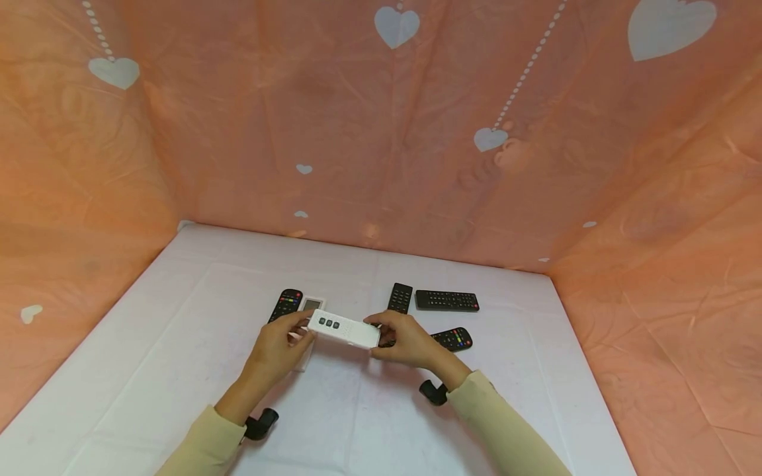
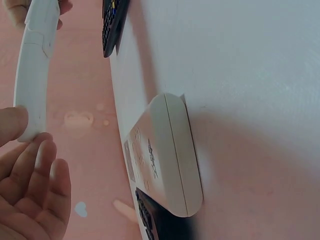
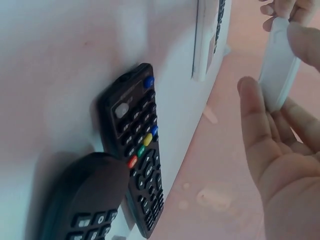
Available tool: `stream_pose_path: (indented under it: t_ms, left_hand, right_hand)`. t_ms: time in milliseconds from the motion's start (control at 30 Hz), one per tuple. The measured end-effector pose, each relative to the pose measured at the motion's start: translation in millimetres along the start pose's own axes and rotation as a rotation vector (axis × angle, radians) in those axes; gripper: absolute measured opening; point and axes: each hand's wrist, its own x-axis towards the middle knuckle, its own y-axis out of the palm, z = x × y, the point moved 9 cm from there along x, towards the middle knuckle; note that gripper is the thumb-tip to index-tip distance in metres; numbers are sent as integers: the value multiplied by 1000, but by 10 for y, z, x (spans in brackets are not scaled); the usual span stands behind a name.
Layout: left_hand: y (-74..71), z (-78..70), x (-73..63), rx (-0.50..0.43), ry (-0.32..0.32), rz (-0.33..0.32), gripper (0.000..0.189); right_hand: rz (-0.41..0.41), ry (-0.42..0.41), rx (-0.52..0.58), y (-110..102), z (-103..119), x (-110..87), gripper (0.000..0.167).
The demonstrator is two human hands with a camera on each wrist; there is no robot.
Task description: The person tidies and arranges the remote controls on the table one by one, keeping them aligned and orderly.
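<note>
A slim white remote control with several dark buttons near one end is held above the table, spanning both hands. My left hand pinches its left end between thumb and fingers, also visible in the left wrist view, where the thumb presses one side of the white remote. At the other end, my right hand pinches it with thumb and fingers. In the right wrist view the white remote is seen nearly edge-on. Below the left hand lies a second white remote with a small screen, partly covered.
Behind the left hand lies a black remote. Near the right hand are a black remote, a wide black one and one with coloured buttons. An orange curtain with hearts walls the white table.
</note>
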Motion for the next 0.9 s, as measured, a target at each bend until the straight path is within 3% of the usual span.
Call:
stream_pose_path:
  t_ms: [333,600,900]
  left_hand:
    - [22,15,11,-2,-29,8,41]
    - [62,15,51,56,-13,25,45]
    - [74,18,122,39,-24,62,46]
  right_hand:
    - [13,21,-14,18,9,-8,52]
    - [46,8,-33,79,38,-30,56]
    - [50,-80,-70,108,128,-44,50]
